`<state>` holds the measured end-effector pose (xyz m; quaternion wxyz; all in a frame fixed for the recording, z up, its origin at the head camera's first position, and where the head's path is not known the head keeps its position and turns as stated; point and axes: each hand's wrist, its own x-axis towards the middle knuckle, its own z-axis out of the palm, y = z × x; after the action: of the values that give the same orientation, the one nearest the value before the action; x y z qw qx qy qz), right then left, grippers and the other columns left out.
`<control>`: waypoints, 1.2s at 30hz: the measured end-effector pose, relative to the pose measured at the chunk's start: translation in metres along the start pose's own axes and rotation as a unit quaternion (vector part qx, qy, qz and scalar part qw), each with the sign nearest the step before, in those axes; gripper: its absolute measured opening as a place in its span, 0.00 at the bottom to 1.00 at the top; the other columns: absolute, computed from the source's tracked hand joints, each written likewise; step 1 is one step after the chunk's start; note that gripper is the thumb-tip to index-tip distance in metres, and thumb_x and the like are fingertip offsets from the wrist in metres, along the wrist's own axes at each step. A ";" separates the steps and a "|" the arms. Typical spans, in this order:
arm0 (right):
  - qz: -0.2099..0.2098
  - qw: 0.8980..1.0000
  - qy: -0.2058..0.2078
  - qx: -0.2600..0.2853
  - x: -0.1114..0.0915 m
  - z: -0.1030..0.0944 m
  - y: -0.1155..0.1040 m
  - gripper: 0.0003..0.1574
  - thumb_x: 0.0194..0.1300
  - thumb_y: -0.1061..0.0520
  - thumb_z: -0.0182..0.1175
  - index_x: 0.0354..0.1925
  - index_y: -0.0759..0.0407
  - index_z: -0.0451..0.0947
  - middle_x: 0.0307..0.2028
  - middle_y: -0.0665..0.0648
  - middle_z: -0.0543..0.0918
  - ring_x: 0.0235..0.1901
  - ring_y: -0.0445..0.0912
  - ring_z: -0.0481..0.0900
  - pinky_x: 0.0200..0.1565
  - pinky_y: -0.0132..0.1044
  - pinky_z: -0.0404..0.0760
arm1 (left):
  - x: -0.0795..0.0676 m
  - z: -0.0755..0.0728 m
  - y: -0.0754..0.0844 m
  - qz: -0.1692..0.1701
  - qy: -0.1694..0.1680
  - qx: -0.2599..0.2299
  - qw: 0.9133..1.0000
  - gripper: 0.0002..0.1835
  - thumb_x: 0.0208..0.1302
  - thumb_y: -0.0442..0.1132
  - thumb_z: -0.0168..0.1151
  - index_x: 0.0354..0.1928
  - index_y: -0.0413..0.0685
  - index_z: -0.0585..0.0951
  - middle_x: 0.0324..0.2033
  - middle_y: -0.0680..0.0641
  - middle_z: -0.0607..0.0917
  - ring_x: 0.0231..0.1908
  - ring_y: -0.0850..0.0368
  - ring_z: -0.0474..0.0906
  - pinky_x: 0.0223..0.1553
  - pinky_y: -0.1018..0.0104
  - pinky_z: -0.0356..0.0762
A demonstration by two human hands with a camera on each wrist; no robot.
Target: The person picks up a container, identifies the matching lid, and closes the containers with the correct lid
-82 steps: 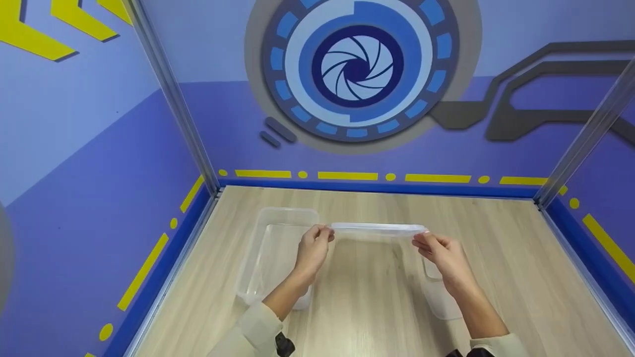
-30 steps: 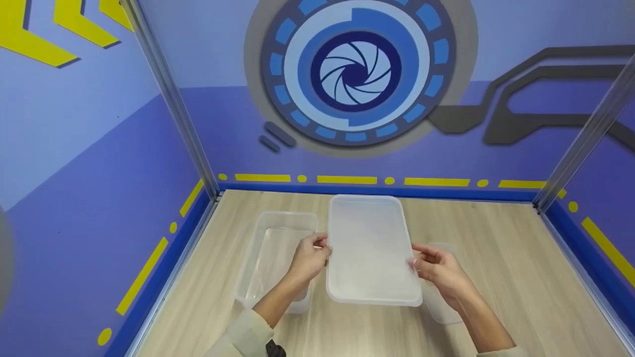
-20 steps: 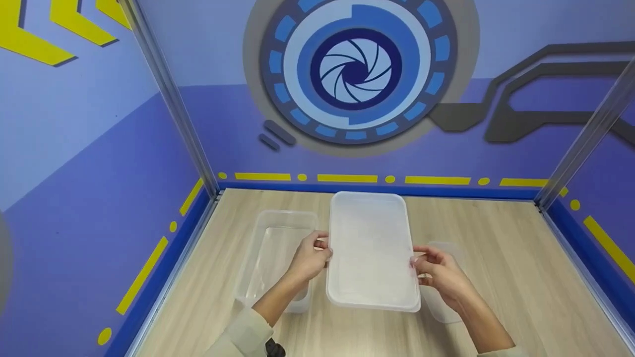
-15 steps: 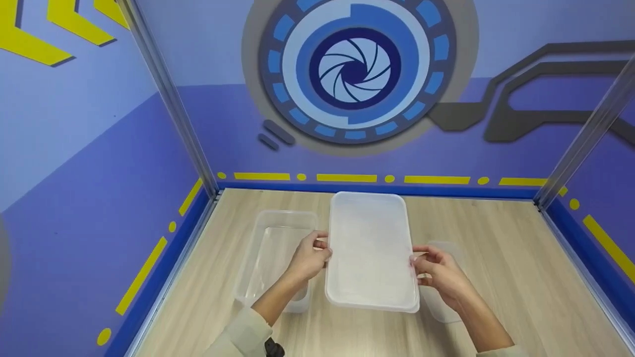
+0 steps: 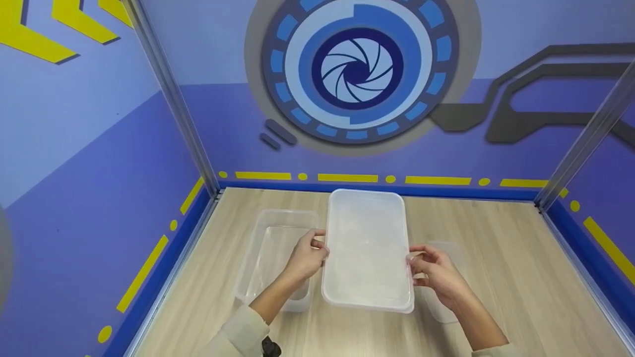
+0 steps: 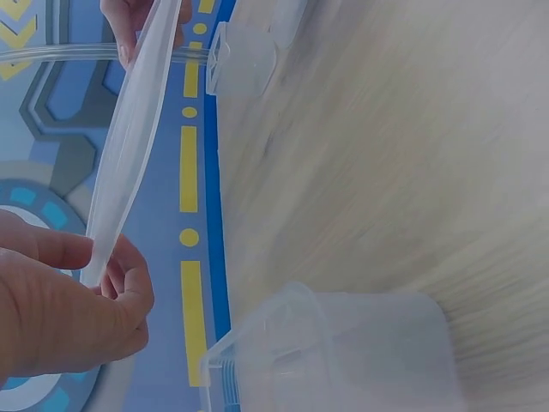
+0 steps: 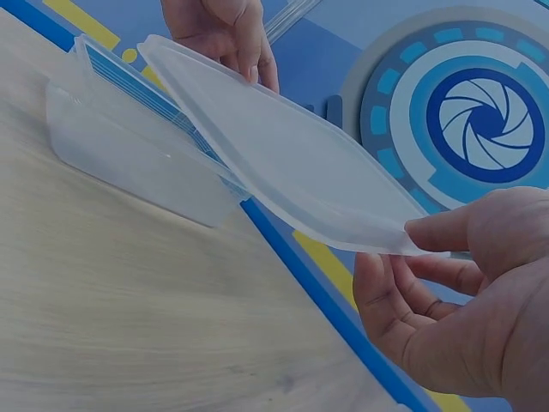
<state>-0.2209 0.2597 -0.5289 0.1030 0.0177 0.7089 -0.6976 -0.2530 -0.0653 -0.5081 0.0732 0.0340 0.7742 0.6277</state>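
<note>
A translucent white rectangular lid (image 5: 366,248) is held up between both hands, its broad face turned toward the head camera. My left hand (image 5: 305,255) pinches the left long edge between thumb and fingers. On the opposite long edge, my right hand (image 5: 439,272) has a thumb-and-finger pinch. From the right wrist view, the lid (image 7: 283,154) looks thin, with a raised rim, and stands tilted well above the table. Below and left of it, partly behind the left forearm, an uncovered clear plastic box (image 5: 250,263) sits on the table.
A smaller clear plastic container (image 5: 443,310) lies on the right side of the wood-grain table (image 5: 516,277), partly covered by the right hand. Blue-purple printed panels (image 5: 218,124) with metal corner posts (image 5: 173,94) wall in the left, back and right.
Both hands have tipped the lid from an edge-on, level pose to one facing the head camera. Over the last second it has shifted only slightly. The box has stayed in place.
</note>
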 end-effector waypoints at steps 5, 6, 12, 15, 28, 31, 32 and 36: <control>-0.017 0.999 0.004 -0.030 0.001 0.006 -0.001 0.23 0.78 0.61 0.60 0.65 0.71 0.71 0.42 0.64 0.79 0.38 0.51 0.81 0.39 0.44 0.89 | 0.000 -0.007 -0.001 0.007 -0.002 0.010 1.000 0.26 0.72 0.25 0.58 0.71 0.34 0.72 0.42 0.43 0.76 0.35 0.56 0.76 0.40 0.60 0.83; -0.024 0.999 0.003 -0.036 0.002 0.007 -0.001 0.23 0.78 0.61 0.60 0.64 0.71 0.72 0.42 0.65 0.78 0.38 0.51 0.81 0.39 0.44 0.89 | -0.001 -0.008 -0.001 0.009 0.000 0.013 1.000 0.26 0.72 0.25 0.58 0.71 0.34 0.72 0.42 0.43 0.76 0.35 0.56 0.76 0.39 0.61 0.82; -0.045 0.998 -0.007 -0.050 0.005 0.017 0.000 0.20 0.78 0.63 0.60 0.62 0.72 0.72 0.42 0.66 0.78 0.37 0.52 0.82 0.39 0.45 0.90 | 0.000 -0.016 -0.006 0.043 0.025 0.058 0.997 0.25 0.70 0.25 0.59 0.69 0.32 0.75 0.39 0.44 0.80 0.35 0.54 0.81 0.35 0.65 0.81; -0.045 0.998 -0.008 -0.043 0.007 0.021 0.003 0.20 0.78 0.64 0.59 0.62 0.73 0.72 0.41 0.65 0.79 0.37 0.51 0.82 0.38 0.45 0.90 | -0.001 -0.019 -0.010 0.061 0.042 0.092 0.993 0.24 0.68 0.25 0.60 0.66 0.31 0.78 0.38 0.45 0.81 0.36 0.55 0.82 0.36 0.64 0.81; -0.057 0.998 0.001 -0.036 0.017 0.050 -0.002 0.17 0.75 0.67 0.61 0.59 0.73 0.73 0.36 0.63 0.78 0.33 0.50 0.81 0.33 0.43 0.89 | 0.001 -0.039 -0.013 0.093 0.106 0.159 0.977 0.17 0.67 0.27 0.62 0.57 0.32 0.84 0.39 0.44 0.83 0.38 0.54 0.80 0.44 0.60 0.79; -0.056 0.998 0.004 -0.035 0.021 0.057 -0.006 0.18 0.75 0.67 0.61 0.59 0.72 0.73 0.37 0.62 0.78 0.34 0.50 0.80 0.34 0.43 0.89 | 0.003 -0.047 -0.010 0.093 0.109 0.163 0.976 0.18 0.67 0.27 0.61 0.57 0.32 0.84 0.38 0.45 0.83 0.38 0.54 0.80 0.43 0.61 0.79; -0.056 0.998 0.006 -0.032 0.022 0.059 -0.008 0.18 0.75 0.67 0.61 0.60 0.72 0.73 0.37 0.62 0.78 0.34 0.50 0.80 0.34 0.43 0.89 | 0.004 -0.049 -0.009 0.096 0.111 0.165 0.975 0.18 0.67 0.27 0.60 0.57 0.32 0.84 0.37 0.45 0.83 0.38 0.54 0.80 0.43 0.61 0.79; -0.062 0.998 0.009 -0.027 0.029 0.067 -0.014 0.18 0.75 0.68 0.62 0.59 0.72 0.74 0.37 0.62 0.78 0.34 0.50 0.80 0.34 0.43 0.89 | 0.005 -0.059 -0.003 0.108 0.117 0.173 0.972 0.18 0.67 0.26 0.60 0.58 0.32 0.83 0.35 0.46 0.83 0.38 0.53 0.80 0.43 0.61 0.79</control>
<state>-0.2430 0.1894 -0.5207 0.0533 -0.0228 0.7282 -0.6829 -0.2675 -0.1225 -0.4989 -0.0935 0.0559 0.8662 0.4876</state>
